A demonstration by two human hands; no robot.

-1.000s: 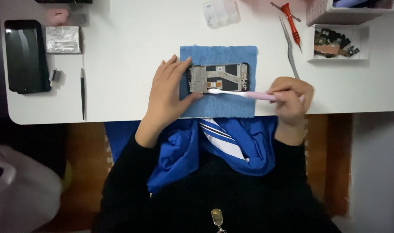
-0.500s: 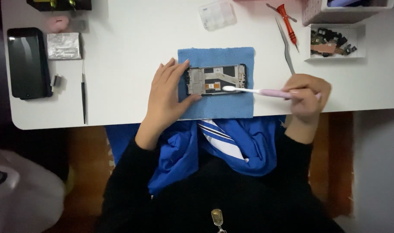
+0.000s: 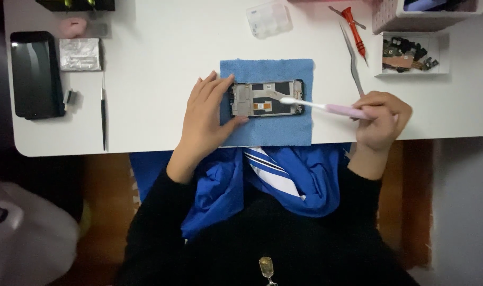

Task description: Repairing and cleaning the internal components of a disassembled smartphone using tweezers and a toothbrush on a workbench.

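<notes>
Two hands are being used on one opened phone frame [image 3: 266, 98], which is lying flat on a blue cloth [image 3: 268, 130] near the table's [image 3: 162, 79] near edge. The cloth is probably being used to cushion the frame and to catch loosened dirt. The left hand [image 3: 207, 114] is being laid open over the frame's left end, fingers spread and thumb against the near edge, apparently to stop sliding. A pink toothbrush [image 3: 326, 108] is being pinched in the closed right hand [image 3: 382, 119], its white head resting on the frame's right end. The frame's long axis is running left to right, inner face up. The brush is pointing left, slightly tilted toward the far side.
</notes>
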